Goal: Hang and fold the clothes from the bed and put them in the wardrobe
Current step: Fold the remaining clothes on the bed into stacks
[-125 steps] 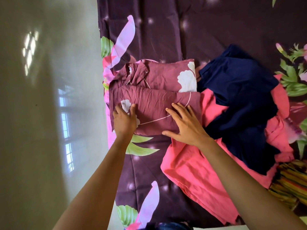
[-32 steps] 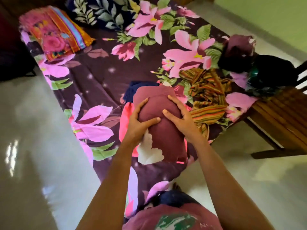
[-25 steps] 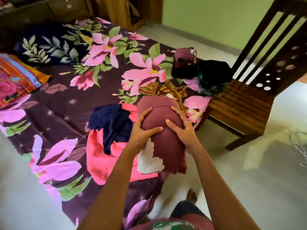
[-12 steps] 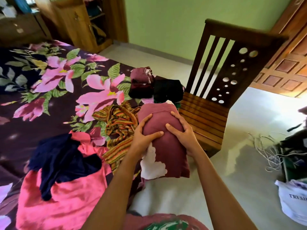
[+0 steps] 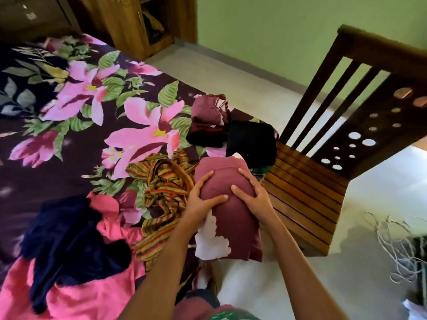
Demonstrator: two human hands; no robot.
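Wall (image 5: 265, 31): pale green, across the top.
Floor (image 5: 231, 77): light, glossy, brightest at the right edge.
Chair (image 5: 307, 188): dark wood, slatted seat, right of centre, just beside the bed's corner.
Bed (image 5: 69, 144): purple floral sheet, left.
Wooden wardrobe (image 5: 124, 24): upper left, shelves showing.

We count two bare hands: one left hand (image 5: 198, 204), one right hand (image 5: 256, 197). One folded maroon cloth bundle with a white print (image 5: 231, 218). Three loose garments: one striped orange-and-green cloth (image 5: 164, 188), one navy blue garment (image 5: 69, 239), one bright pink garment (image 5: 92, 294). Folded pieces set down: two for certain, one maroon folded piece (image 5: 209, 109) and one black folded piece (image 5: 251, 139); a darker layer under the maroon may be a third, we cannot tell. One purple floral bedsheet (image 5: 46, 181). One slatted wooden chair (image 5: 305, 199). One brown wooden wardrobe (image 5: 124, 24).
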